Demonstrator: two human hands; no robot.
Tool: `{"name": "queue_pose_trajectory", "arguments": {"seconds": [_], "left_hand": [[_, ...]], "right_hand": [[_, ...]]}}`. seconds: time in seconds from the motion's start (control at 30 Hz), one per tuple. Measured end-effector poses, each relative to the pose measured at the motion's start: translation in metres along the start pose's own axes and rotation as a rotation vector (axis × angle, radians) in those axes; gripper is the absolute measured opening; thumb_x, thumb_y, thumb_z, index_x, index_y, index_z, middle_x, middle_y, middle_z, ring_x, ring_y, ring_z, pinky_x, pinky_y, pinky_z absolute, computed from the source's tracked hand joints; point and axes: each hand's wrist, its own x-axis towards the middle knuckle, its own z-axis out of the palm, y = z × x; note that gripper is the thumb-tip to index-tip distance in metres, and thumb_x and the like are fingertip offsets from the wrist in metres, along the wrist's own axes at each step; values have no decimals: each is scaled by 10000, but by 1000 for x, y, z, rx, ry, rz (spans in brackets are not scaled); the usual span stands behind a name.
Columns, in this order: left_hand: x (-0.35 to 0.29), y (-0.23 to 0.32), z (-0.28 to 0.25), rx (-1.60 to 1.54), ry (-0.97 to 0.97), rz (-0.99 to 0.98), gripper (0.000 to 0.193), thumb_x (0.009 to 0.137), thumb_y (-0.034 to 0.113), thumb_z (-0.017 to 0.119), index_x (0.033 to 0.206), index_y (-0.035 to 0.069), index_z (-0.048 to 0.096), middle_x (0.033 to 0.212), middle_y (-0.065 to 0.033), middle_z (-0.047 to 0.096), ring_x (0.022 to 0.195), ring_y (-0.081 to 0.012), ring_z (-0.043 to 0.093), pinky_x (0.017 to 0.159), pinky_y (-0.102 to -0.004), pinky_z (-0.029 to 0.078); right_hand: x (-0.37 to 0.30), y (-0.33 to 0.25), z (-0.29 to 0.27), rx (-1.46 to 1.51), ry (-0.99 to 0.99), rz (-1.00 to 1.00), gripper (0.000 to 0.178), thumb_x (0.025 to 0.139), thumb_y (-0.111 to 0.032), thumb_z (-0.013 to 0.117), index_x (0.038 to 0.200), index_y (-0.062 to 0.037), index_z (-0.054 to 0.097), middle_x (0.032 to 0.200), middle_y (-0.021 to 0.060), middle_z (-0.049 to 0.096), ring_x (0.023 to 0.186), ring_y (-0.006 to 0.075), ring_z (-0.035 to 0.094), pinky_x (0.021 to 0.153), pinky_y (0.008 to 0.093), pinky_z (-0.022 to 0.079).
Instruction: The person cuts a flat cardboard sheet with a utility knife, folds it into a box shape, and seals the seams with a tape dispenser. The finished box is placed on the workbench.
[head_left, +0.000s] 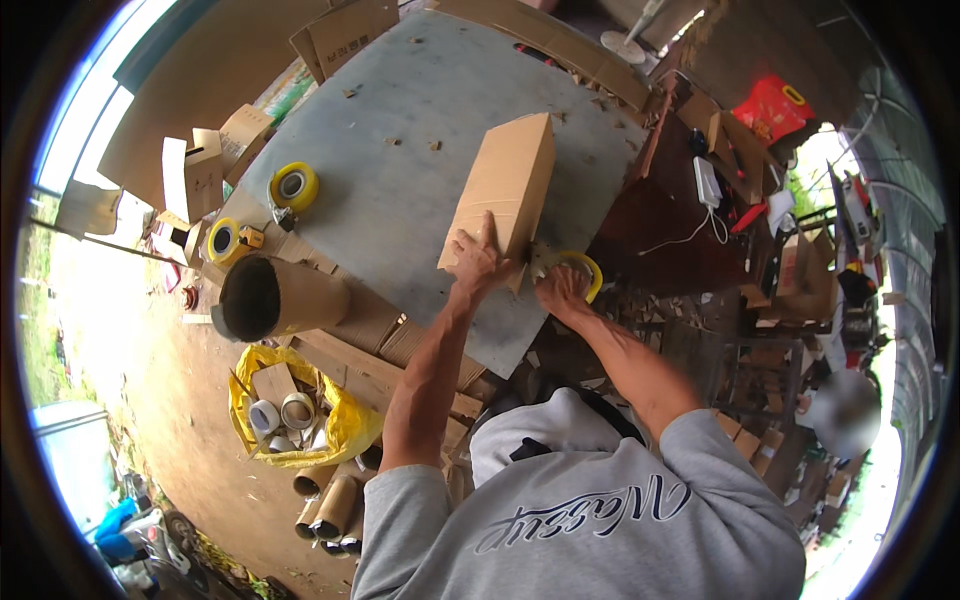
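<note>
A long brown cardboard box (497, 180) lies on the grey tabletop (390, 130), slanting away from me. My left hand (478, 258) rests on its near end, index finger stretched out along the top and the others spread. Beside that end, to the right, my right hand (563, 287) is closed on a tape dispenser with a yellow roll (594, 275). The hand hides most of the dispenser. Whether the tape touches the box I cannot tell.
Another yellow tape dispenser (294, 188) stands at the table's left edge. A big cardboard tube (310, 303) is left of my left arm, above a yellow bag (352, 425) of tape cores. Folded cardboard (345, 35) leans at the far edge; a white power strip (707, 180) lies right.
</note>
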Motion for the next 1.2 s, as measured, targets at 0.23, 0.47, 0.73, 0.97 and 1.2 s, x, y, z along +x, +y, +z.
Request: {"name": "queue_pose_trajectory", "arguments": {"seconds": [0.23, 0.47, 0.73, 0.97, 1.2], "left_hand": [[-3, -5, -9, -55, -4, -28, 1106, 752, 387, 749, 1654, 374, 110, 1615, -369, 172, 1484, -603, 193, 1075, -773, 299], [9, -13, -8, -75, -72, -55, 1141, 753, 578, 796, 1651, 395, 116, 1677, -296, 106, 1530, -520, 175, 1107, -776, 246], [49, -181, 87, -941, 473, -386, 629, 907, 491, 744, 1140, -85, 649, 1045, -159, 713, 976, -309, 663, 867, -481, 532], [73, -99, 48, -1808, 476, -866, 215, 956, 214, 754, 1042, 30, 683, 820, -37, 678, 701, -154, 615, 613, -292, 516], [28, -60, 68, -1269, 871, -111, 225, 815, 89, 843, 971, -6, 713, 899, -11, 617, 871, -168, 633, 772, -306, 501]], "right_hand": [[14, -28, -12, 41, -108, 327, 436, 906, -353, 523, 1178, -42, 664, 1257, 263, 628, 1210, 463, 568, 998, 591, 413], [38, 42, -84, 181, 17, 548, 638, 894, -494, 606, 1240, 39, 666, 1385, 309, 589, 1249, 495, 579, 1050, 615, 427], [-69, 110, -51, 470, -22, 473, 848, 859, -644, 664, 1034, 185, 682, 1093, 417, 664, 1070, 490, 672, 882, 525, 508], [-116, 108, -13, 903, -196, 578, 740, 882, -575, 672, 984, 157, 694, 931, 225, 720, 895, 313, 659, 819, 450, 486], [-79, 157, -31, 735, -296, 296, 790, 866, -622, 671, 1022, 152, 691, 1004, 320, 696, 951, 406, 660, 842, 485, 482]]}}
